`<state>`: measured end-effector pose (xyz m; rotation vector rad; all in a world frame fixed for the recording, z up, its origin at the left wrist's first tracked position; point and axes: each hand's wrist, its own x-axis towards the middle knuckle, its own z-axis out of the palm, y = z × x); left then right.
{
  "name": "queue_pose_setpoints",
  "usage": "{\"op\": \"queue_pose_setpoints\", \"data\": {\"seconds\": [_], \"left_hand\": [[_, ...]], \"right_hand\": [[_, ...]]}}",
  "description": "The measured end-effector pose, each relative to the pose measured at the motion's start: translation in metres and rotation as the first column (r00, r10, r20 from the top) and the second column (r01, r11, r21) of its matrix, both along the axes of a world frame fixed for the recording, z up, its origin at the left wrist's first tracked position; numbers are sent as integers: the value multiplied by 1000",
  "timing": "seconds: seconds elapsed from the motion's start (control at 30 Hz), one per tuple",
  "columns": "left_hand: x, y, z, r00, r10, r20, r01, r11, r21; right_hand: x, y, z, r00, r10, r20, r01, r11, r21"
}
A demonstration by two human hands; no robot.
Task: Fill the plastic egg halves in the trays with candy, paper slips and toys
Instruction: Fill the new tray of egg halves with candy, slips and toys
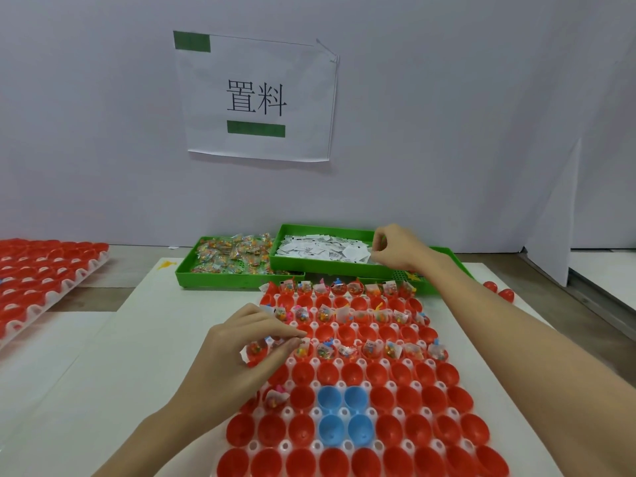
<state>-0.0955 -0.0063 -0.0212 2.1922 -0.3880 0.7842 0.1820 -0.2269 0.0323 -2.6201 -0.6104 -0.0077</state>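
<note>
progress: alternate far rows of red plastic egg halves (347,373) filled, near rows waiting | left hand (247,342) pinching candy packet (256,349) | right hand (395,247) pinching white paper slips (327,249)

Glossy plastic egg halves (352,372); matt paper slips (320,248).

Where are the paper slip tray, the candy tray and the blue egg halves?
paper slip tray (323,268): head view, on its green front wall.
candy tray (187,270): head view, on its green left front rim.
blue egg halves (344,414): head view, on the middle of the four-cup blue cluster.
</note>
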Motion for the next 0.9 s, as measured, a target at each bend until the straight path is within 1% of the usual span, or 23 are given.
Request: {"op": "queue_pose_setpoints", "data": {"seconds": [0.13,0.3,0.37,0.5,0.63,0.7,0.77,0.9], "left_hand": [[-1,-1,1,1000,10,-4,-10,1000,-1],[-3,-2,2,1000,24,-15,-24,1000,-20],[-3,-2,0,998,56,-34,-58,996,-70],[-2,-2,-3,984,103,-145,-137,958,-251],[0,-2,-2,979,69,-194,-129,939,-320],[0,-3,-1,979,47,-198,-110,941,-320],[-1,-4,-1,981,43,-190,-100,948,-303],[-4,-8,0,988,-4,-155,-42,955,-292]], "right_hand": [[-2,-3,-4,996,-50,72,41,991,131],[-3,-5,-10,997,-67,32,62,986,153],[-3,-7,-13,997,-78,17,73,977,201],[-10,-10,-11,997,-80,12,71,936,345],[-32,-6,-5,997,-77,21,60,891,450],[-52,-3,0,999,-44,22,28,869,495],[-81,-1,5,998,27,61,-54,871,488],[-147,2,5,963,257,76,-265,868,420]]}}
